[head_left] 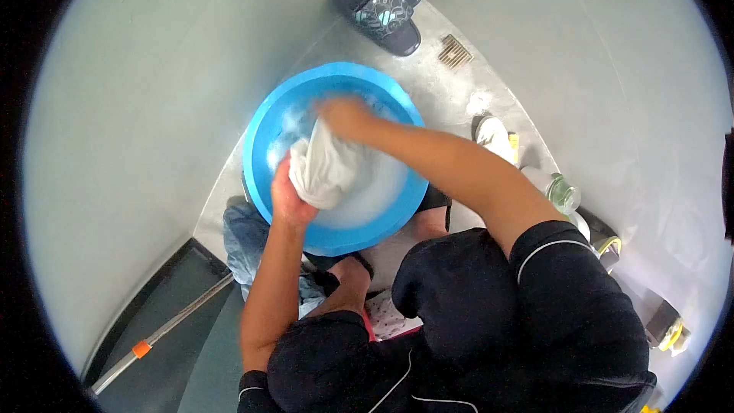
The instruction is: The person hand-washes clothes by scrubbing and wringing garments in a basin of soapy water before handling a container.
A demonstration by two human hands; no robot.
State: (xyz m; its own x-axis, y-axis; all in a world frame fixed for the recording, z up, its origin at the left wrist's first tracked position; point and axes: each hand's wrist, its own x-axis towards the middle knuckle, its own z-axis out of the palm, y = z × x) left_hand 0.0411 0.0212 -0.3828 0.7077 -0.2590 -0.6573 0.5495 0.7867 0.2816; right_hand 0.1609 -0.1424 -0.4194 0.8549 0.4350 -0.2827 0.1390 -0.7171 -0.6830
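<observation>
A wet white cloth (326, 172) is bunched up over a round blue basin (258, 118) of cloudy, sudsy water (382, 187). My left hand (290, 197) grips the lower left part of the cloth, its fingers partly hidden behind the folds. At the cloth's upper end is my right hand (345, 117), closed and blurred by motion; a strip of the fabric runs up to it. Folds and hand hide the exact grip there.
Dark patterned slippers (380, 15) lie beyond the basin, near a floor drain (455, 52). A white shoe (493, 136) and bottles (562, 193) line the right wall. Blue denim (245, 241) lies at the left, beside a metal pole (183, 312) with an orange band.
</observation>
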